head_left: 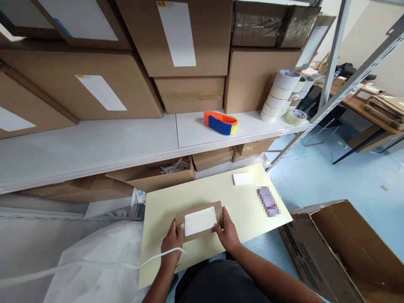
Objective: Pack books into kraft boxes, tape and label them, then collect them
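A small brown cardboard box with a white label on its top is held over the pale yellow table. At its left end, my left hand grips it with the thumb on the upper edge. My right hand closes on its right end, where brown tape shows, thumb near the label's corner. I cannot tell whether the box's underside touches the tabletop. A white cable passes across my left wrist.
A small white card stack and a blurred purple item lie on the table. Behind stands a shelf with large cartons, tape rolls and a colourful tape dispenser. An open carton stands at right, white plastic sacking at left.
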